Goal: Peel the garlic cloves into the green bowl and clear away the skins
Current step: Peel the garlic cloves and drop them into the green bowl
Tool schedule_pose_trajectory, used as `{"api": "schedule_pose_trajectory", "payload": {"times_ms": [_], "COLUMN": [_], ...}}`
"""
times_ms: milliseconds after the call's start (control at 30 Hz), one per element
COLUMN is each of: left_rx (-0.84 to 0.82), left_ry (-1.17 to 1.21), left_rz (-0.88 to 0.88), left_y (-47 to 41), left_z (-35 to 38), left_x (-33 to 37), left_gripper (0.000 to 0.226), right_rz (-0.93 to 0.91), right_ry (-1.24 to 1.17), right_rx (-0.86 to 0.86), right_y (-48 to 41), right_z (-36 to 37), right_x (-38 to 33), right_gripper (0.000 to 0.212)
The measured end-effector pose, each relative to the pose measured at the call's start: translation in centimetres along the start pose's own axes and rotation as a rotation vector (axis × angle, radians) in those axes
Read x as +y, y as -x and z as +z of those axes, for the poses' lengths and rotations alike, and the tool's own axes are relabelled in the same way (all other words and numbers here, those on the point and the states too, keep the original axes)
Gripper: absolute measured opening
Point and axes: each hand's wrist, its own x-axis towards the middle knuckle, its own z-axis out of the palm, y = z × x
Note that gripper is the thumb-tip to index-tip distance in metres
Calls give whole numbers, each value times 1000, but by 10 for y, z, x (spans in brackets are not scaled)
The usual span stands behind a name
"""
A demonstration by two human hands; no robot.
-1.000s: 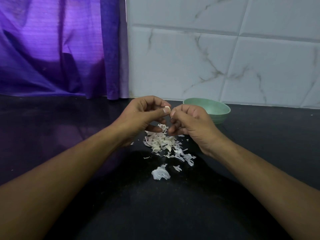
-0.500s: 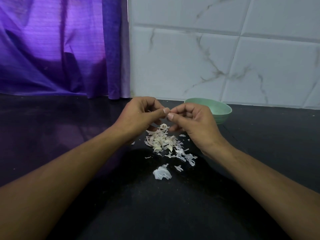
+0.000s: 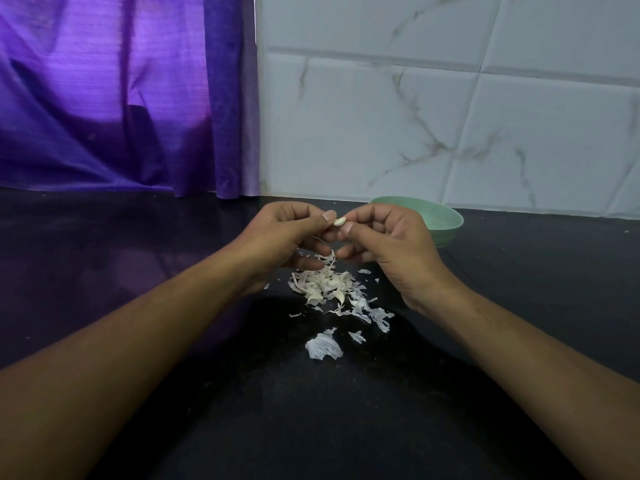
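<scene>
**Garlic clove pinched between two hands above the skins**

A person's left hand (image 3: 284, 237) and right hand (image 3: 388, 244) meet over a black counter (image 3: 242, 410), fingertips of both pinching one pale garlic clove (image 3: 340, 222). Beneath them lies a pile of papery skins (image 3: 329, 289), with a larger skin (image 3: 323, 348) nearer the camera. The green bowl (image 3: 443, 223) sits just behind the right hand, before a marble-tiled wall (image 3: 450, 116).

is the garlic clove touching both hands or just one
Touching both. The head view shows the garlic clove pinched between the thumb tip of the left hand and a fingertip of the right hand, with no gap.
</scene>
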Motion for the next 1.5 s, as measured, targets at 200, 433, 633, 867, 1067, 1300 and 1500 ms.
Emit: {"api": "schedule_pose_trajectory", "payload": {"times_ms": [200,433,633,867,1067,1300,1500], "left_rx": [9,8,-52,-28,83,52,53], "left_ry": [8,8,35,-42,-95,9,40], "left_rz": [-1,-65,-79,-27,96,37,25], "left_y": [0,-1,2,5,6,5,3], "left_z": [1,0,5,13,13,10,8], "left_x": [0,1,1,2,3,2,1], "left_gripper": [21,21,26,32,18,11,12], "right_rz": [13,-59,-31,-25,-33,-16,-25], "right_ry": [26,35,-129,-123,-132,-129,-95], "right_rx": [3,11,-13,30,34,68,88], "right_y": [0,1,0,-1,1,1,0], "right_z": [-1,0,-1,-2,-1,-1,-1], "right_x": [0,3,3,5,6,6,5], "right_gripper": [5,13,17,12,14,13,6]}}
